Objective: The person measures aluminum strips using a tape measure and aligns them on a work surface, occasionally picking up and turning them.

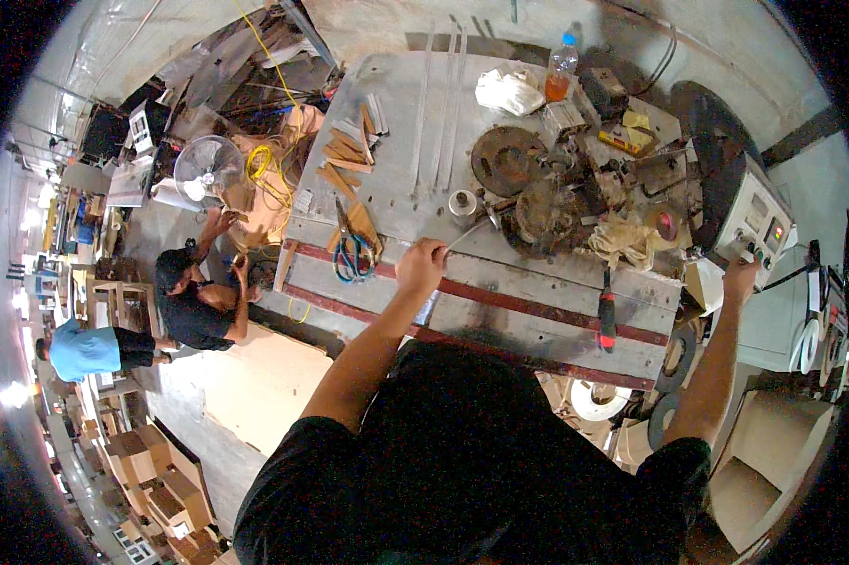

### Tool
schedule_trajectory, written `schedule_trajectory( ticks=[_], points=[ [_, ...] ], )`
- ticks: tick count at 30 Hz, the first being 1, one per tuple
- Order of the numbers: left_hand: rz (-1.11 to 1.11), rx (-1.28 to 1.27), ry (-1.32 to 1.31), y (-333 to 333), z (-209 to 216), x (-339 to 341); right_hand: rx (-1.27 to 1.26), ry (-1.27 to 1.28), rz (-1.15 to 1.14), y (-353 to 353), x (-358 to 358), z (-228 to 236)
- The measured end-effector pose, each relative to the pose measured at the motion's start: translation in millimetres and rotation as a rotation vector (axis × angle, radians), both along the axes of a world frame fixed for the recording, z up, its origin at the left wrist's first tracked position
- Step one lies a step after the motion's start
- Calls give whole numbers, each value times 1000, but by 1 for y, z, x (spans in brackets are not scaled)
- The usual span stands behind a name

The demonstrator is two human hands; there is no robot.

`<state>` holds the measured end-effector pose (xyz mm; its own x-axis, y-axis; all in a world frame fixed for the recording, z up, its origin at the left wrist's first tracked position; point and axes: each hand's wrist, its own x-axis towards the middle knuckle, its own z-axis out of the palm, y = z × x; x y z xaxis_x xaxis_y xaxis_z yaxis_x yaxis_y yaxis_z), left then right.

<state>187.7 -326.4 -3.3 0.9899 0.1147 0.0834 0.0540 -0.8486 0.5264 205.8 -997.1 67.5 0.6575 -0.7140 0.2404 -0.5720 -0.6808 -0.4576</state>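
Head view, machine: the greasy machine with round metal plates (549, 215) stands on the grey bench (379, 80) and is the landmark for what follows.
Thin rod: left and slightly below the machine's plates, slanting up toward them; this rod (468, 236) is pale, and whether its far end touches the machine is unclear.
Left hand: the left hand (421, 268) pinches the rod's near end, fingers closed on it.
Control box: right of the machine, its light panel (756, 215) tilted, with a small red light showing.
Right hand: the right hand (740, 280) is at the panel's lower knobs; I cannot tell whether it grips one.
Around the machine: blue-handled shears (354, 256) left, a red-and-black handled tool (607, 315) below, crumpled gloves (624, 241) just beside its right side.
Step in hand: apparently adjusting the controls while holding the rod near the machine.
Next move: probably calls for a steady rod and a careful touch on the knobs.
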Motion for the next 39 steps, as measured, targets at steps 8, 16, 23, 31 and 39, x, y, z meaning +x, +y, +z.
schedule_trajectory(
  ticks=[8, 16, 23, 31, 39],
  points=[
    [-15, 29, 25, 20, 13, -5, -346, 285, 64, -44, -2, 25],
    [-6, 46, -28, 41, 9, -14, -751, 536, 221, -136, -2, -14],
    [52, 132, 1, 63, 27, -48, -399, 478, -36, -72, 19, 24],
    [78, 121, 4, 78, 10, -66, -627, 518, 12, -108, 6, 21],
    [130, 121, 50, 101, 13, -87, -384, 645, 44, -64, 9, 57]
  ],
)
